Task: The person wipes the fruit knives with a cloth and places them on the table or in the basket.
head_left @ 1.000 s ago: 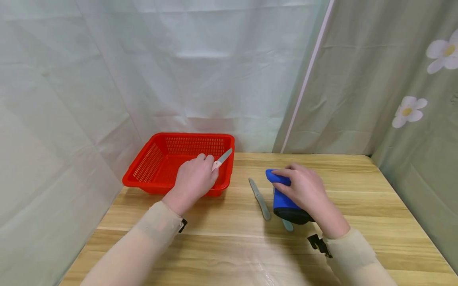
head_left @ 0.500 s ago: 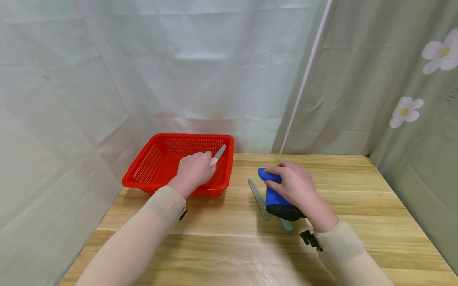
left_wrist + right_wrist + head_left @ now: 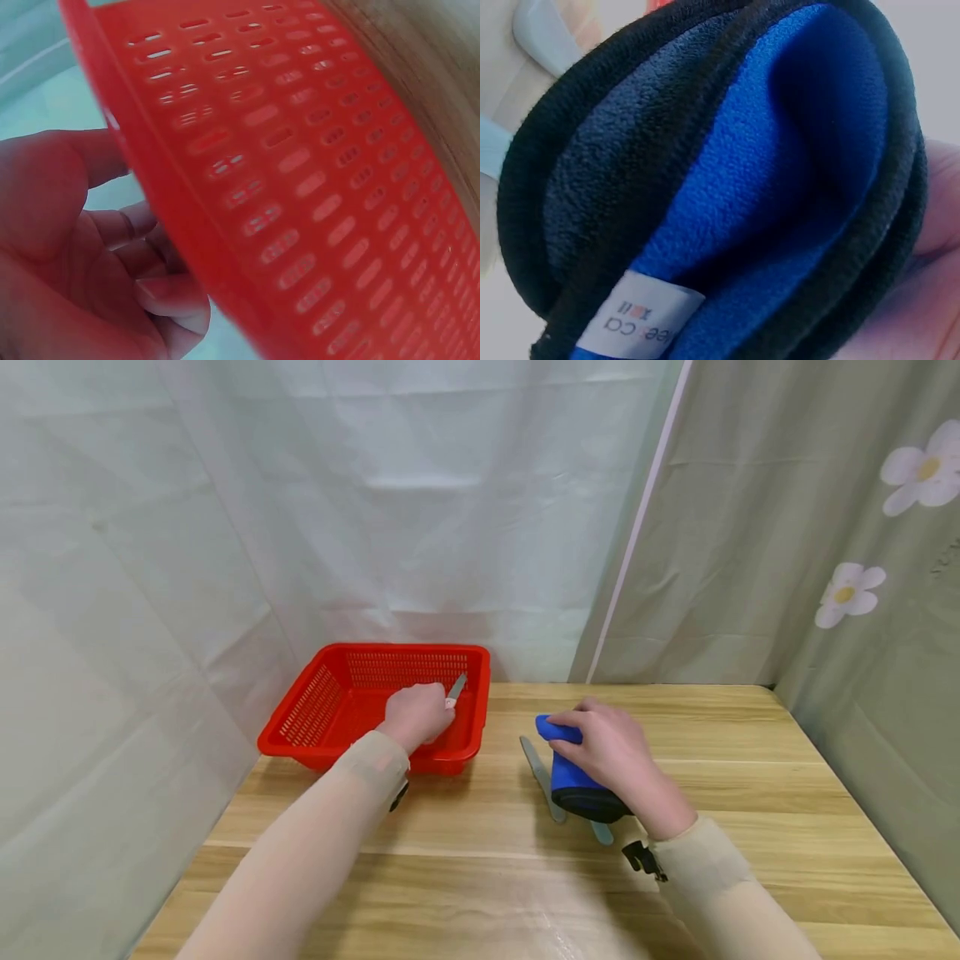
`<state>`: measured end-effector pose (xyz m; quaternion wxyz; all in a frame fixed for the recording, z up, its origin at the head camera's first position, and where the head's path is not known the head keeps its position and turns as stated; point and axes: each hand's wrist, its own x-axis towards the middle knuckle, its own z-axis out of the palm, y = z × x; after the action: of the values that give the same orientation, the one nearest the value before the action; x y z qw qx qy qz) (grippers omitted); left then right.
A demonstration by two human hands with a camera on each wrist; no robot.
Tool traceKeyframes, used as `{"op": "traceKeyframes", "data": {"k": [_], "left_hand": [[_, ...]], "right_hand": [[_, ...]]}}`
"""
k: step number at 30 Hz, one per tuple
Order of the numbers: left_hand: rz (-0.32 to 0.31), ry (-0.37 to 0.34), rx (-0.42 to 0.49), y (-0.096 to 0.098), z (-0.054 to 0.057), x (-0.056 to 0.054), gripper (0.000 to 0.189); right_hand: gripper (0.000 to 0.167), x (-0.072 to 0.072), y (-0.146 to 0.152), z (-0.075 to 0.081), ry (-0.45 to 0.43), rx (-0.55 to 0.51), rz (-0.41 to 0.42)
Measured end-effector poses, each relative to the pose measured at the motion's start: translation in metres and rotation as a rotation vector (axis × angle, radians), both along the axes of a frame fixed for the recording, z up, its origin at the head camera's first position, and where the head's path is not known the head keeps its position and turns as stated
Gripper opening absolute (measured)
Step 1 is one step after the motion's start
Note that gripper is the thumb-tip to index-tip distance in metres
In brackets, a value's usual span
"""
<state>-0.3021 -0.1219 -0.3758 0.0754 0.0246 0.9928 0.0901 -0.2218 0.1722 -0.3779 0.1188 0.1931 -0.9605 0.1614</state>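
Observation:
In the head view my left hand [image 3: 415, 713] reaches into the red basket [image 3: 298, 750], holding a small knife [image 3: 457, 689] with a pale pink handle. Its blade points up and away beside the basket's right wall. The left wrist view shows curled fingers [image 3: 176, 296] behind the basket's slotted wall [image 3: 315, 169]; the knife is hidden there. To the right, my right hand [image 3: 609, 747] grips a rolled blue cloth [image 3: 576, 774] with black edging. A white label [image 3: 640, 313] shows inside the roll in the right wrist view.
A grey knife [image 3: 542, 778] lies on the wooden table [image 3: 480, 902], left of the cloth. The pale blue end of another utensil [image 3: 602, 832] sticks out from under the cloth. Light curtains [image 3: 465, 527] hang behind the table.
My left hand has moved forward and lower into the basket, carrying the pink-handled knife down. My right hand has shifted slightly left with the blue cloth.

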Motion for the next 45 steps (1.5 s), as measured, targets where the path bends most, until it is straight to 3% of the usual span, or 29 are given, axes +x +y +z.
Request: {"op": "traceKeyframes", "data": {"k": [4,9,19,25,29,36,40,45], "left_hand": [[0.002,-0.048,-0.004,0.003,-0.003,-0.009,0.026],[0.004,-0.101,-0.013,0.007,0.003,-0.016,0.034],[-0.005,-0.101,-0.007,0.013,0.023,-0.015,0.023],[0.011,-0.102,-0.014,0.015,0.027,-0.015,0.014],[0.006,-0.131,-0.007,0.018,0.02,-0.018,0.011],[0.03,-0.216,-0.019,0.019,-0.015,-0.04,0.008],[0.04,-0.23,-0.001,0.022,-0.024,-0.042,0.012],[0.101,-0.232,0.093,0.022,-0.029,-0.038,0.009]], "right_hand": [[0.035,-0.002,0.002,-0.003,-0.002,-0.005,0.002],[0.035,-0.003,0.004,-0.004,0.011,-0.008,-0.003],[0.035,-0.006,0.003,-0.004,0.015,-0.016,-0.007],[0.035,-0.007,0.002,-0.004,0.035,-0.02,0.002],[0.034,-0.009,0.002,-0.005,0.038,-0.018,0.006],[0.034,-0.009,0.005,-0.008,0.012,-0.017,0.001],[0.033,-0.009,0.007,-0.011,0.007,-0.011,-0.001],[0.033,-0.008,0.008,-0.015,0.003,0.019,0.003]]}}
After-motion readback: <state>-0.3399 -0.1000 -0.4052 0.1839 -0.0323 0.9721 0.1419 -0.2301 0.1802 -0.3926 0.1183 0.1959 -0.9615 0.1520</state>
